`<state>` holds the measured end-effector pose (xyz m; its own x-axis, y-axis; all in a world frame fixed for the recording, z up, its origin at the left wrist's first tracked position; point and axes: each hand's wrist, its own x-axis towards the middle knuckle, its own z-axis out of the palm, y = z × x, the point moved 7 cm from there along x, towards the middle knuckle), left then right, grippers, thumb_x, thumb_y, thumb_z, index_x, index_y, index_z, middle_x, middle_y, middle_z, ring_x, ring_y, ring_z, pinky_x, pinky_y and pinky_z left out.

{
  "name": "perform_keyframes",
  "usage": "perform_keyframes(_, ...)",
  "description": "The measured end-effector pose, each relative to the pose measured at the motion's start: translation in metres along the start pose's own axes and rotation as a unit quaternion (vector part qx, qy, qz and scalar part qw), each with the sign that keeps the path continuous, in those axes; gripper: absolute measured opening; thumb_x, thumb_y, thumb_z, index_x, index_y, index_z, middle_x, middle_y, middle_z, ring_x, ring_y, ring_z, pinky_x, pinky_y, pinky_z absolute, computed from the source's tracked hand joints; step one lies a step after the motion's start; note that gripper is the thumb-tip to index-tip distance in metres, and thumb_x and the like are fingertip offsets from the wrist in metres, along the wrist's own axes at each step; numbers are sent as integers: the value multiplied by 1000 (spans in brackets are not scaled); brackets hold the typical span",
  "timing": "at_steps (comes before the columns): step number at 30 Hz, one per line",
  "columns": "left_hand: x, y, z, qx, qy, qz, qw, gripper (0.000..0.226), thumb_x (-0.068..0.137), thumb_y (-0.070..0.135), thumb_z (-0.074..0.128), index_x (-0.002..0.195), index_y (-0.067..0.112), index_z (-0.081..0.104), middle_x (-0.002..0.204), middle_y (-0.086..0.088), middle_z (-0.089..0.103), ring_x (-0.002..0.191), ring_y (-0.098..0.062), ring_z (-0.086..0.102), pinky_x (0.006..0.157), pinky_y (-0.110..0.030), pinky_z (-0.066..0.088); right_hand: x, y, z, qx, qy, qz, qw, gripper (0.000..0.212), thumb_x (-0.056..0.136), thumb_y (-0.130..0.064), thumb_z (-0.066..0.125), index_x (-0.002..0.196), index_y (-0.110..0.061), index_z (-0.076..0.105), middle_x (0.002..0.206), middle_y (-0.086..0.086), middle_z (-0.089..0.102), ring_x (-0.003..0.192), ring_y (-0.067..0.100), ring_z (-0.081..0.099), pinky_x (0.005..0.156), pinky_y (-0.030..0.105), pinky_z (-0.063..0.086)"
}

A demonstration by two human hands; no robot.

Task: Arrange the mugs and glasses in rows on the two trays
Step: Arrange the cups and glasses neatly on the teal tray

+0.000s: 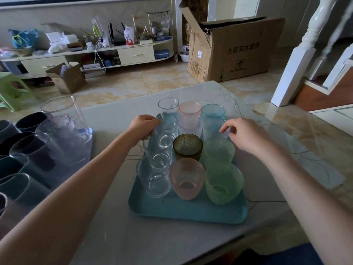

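A teal tray (187, 211) lies on the table in front of me with glasses in three rows. Its left row holds several clear glasses (159, 180). The middle row has a pink glass (189, 114), a dark olive glass (187, 147) and a nearer pink glass (186, 178). On the right stand a blue glass (212, 117) and two green glasses (223, 184). My left hand (144, 128) grips a clear glass (167, 129) near the far end of the left row. My right hand (247, 135) hovers beside the blue glass, fingers loosely curled and holding nothing.
At the left edge a second tray (89, 139) carries dark mugs (28, 121) and tall clear glasses (61, 109). The table's far edge runs just behind the teal tray. Beyond it are a cardboard box (235, 52), a low shelf unit and a green stool (11, 88).
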<state>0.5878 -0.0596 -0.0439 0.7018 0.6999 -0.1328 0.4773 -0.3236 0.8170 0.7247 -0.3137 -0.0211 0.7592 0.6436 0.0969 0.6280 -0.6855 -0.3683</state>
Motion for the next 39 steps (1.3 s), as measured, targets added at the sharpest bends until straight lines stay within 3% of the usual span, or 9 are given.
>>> perform_keyframes(3, 6, -2, 2, -5, 3, -13, 1000, 17, 85, 17, 60, 92, 5, 70, 55, -2, 54, 44, -11, 45, 39, -13, 40, 5, 5, -2, 10, -3, 4, 1000, 29, 89, -10, 52, 88, -35, 67, 87, -5, 62, 76, 20, 59, 70, 31, 49)
perform_keyframes(8, 8, -2, -1, 9, 5, -17, 1000, 14, 84, 19, 62, 77, 10, 68, 33, 7, 53, 30, 0, 45, 38, -12, 41, 5, 2, -3, 13, -11, 1, 1000, 32, 87, -6, 52, 84, -34, 67, 87, -5, 62, 76, 19, 60, 72, 34, 53)
perform_keyframes(14, 3, -2, -5, 25, 2, -13, 1000, 15, 82, 16, 62, 68, 14, 67, 34, 5, 55, 37, -8, 45, 34, -12, 38, 0, -6, -4, -10, -27, 3, 1000, 24, 87, -11, 57, 89, -31, 68, 87, -5, 60, 84, 20, 59, 76, 32, 50)
perform_keyframes(22, 1, 0, -8, 29, 4, -5, 1000, 12, 86, 16, 57, 82, 14, 67, 51, -2, 60, 42, -11, 45, 37, -13, 39, 0, -9, -3, -22, -52, 0, 998, 16, 89, -20, 59, 84, -34, 67, 92, -4, 64, 85, 20, 60, 72, 30, 48)
perform_keyframes(27, 2, 1, -10, 15, 15, 6, 1000, 14, 87, 14, 56, 91, 7, 68, 54, -6, 62, 30, -1, 49, 35, -12, 38, -2, -8, -6, -21, -64, 4, 998, 24, 88, -16, 58, 80, -37, 65, 94, -2, 64, 85, 21, 61, 79, 35, 53)
perform_keyframes(32, -1, 3, -10, 25, 29, 14, 999, 19, 88, 17, 56, 97, 5, 68, 59, -6, 62, 37, -7, 52, 40, -15, 42, -2, -8, -7, -36, -63, 19, 997, 42, 85, -1, 48, 79, -41, 61, 94, -1, 63, 80, 22, 60, 74, 35, 53)
perform_keyframes(35, -8, 15, -18, 126, 86, 68, 986, 25, 91, 31, 53, 101, 10, 64, 74, -2, 60, 60, -17, 53, 57, -24, 42, -2, -18, -16, -40, -28, 9, 999, 38, 86, -5, 46, 96, -37, 64, 95, 0, 61, 85, 23, 57, 76, 35, 45)
perform_keyframes(39, -18, 41, -18, 190, 143, 175, 955, 19, 90, 26, 52, 100, 13, 62, 68, -3, 61, 54, -14, 51, 49, -22, 38, -2, -39, -24, -47, 20, -21, 998, 31, 90, -11, 48, 102, -34, 64, 101, 1, 61, 93, 24, 55, 83, 37, 41)
